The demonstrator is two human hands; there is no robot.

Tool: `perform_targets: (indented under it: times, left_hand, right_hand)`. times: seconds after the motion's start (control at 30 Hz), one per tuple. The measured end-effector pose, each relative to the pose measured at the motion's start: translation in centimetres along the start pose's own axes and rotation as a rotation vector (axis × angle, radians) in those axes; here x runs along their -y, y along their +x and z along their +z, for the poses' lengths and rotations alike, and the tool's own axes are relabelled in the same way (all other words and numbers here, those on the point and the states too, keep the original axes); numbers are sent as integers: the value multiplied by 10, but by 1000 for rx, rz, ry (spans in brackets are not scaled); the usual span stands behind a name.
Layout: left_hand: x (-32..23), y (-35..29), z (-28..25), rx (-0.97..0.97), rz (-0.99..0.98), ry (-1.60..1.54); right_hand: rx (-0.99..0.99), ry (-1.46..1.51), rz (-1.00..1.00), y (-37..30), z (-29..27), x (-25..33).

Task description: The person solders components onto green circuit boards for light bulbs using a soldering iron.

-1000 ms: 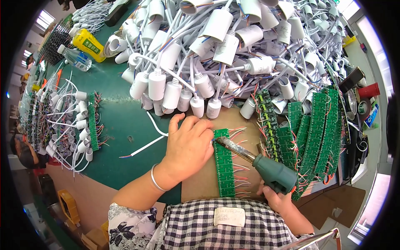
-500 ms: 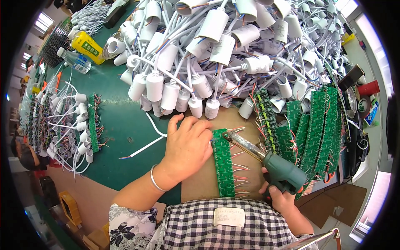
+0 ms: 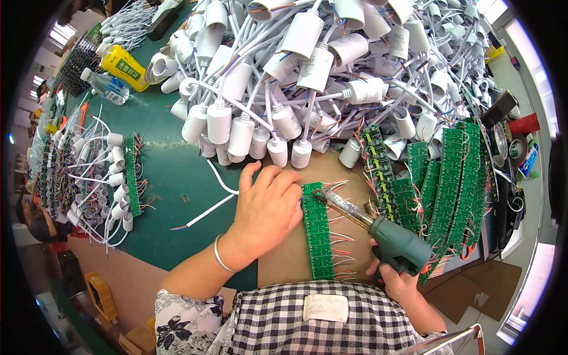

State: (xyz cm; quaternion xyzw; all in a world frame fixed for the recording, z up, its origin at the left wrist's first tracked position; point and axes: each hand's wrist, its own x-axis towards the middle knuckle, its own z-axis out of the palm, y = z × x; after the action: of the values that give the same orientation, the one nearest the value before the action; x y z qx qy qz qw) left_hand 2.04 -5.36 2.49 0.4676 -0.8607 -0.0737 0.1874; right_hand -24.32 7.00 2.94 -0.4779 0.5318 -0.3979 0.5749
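My left hand is closed in a pinch around a white cable, its fingertips against the upper left edge of a green circuit board strip. The pinched end is hidden under the fingers. From the hand the cable comes out leftward in two branches, one with bare coloured wire ends. My right hand grips the handle of a dark green soldering gun. Its metal tip rests at the upper part of the board, close to my left fingertips. Red and white wires stick out along the board's right side.
Beneath the strip lies a brown board. A large heap of white lamp sockets with cables fills the back. More green strips stand at right. Wired sockets, a yellow bottle and a clear bottle are at left.
The soldering gun has shifted slightly left, its tip now a little lower on the strip. My left hand stays nearly in place with the cable.
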Motion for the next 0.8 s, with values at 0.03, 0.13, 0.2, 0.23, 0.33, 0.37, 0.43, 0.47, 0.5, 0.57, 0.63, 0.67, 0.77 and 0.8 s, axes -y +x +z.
perform_targets:
  times: [0.03,0.13,0.2,0.23,0.33,0.37,0.43,0.47,0.5,0.57,0.63,0.67,0.77,0.8]
  left_hand:
    - [0,0,0,4,-1,-4]
    - [0,-1,1,1,1,-12]
    - [0,-1,1,1,-3,-27]
    - [0,-1,1,0,-8,-42]
    - [1,-3,0,13,-8,-59]
    - [3,-4,0,13,-7,-57]
    - [6,-7,-1,29,29,-109]
    - [8,-8,-1,29,30,-109]
    - [9,-9,-1,31,53,-116]
    - [10,-11,-2,35,76,-123]
    - [9,-12,-5,28,92,-148]
    - [10,-12,-4,29,91,-149]
    - [11,-14,-1,23,64,-164]
    - [10,-13,0,10,60,-165]
  right_hand:
    - [-2,-2,0,0,0,0]
    - [1,-13,-9,0,0,-1]
    - [0,-9,-11,0,0,-1]
    - [0,-6,-14,0,0,0]
    - [-21,7,-1,0,1,2]
    - [-21,7,-3,0,1,2]
    - [-41,10,11,-1,2,2]
    - [-41,11,11,0,2,2]
    - [-44,15,4,0,2,2]
    - [-46,20,-3,0,2,1]
    - [-45,16,-17,-1,2,0]
    - [-45,15,-17,-1,2,0]
    - [-50,24,-12,-1,2,1]
    - [-50,22,-15,-1,2,2]
